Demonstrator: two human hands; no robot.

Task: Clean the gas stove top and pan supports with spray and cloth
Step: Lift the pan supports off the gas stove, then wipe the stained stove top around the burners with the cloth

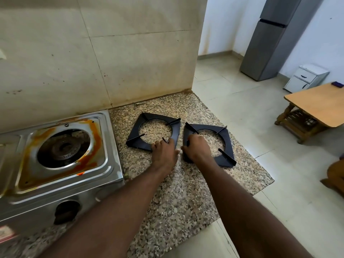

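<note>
Two black square pan supports lie side by side on the speckled granite counter (178, 192), to the right of the stove. My left hand (164, 153) grips the near corner of the left pan support (141, 125). My right hand (198, 148) grips the near left edge of the right pan support (228, 144). The steel gas stove (109, 161) sits at the left with its right burner (64, 148) bare, and orange grease stains ring the burner well. No spray bottle or cloth is in view.
A stained tiled wall (111, 62) backs the counter. The counter ends at its right edge above a tiled floor (242, 108). Beyond stand a grey fridge (268, 43), a small white drawer cabinet (305, 78) and a wooden table (320, 107).
</note>
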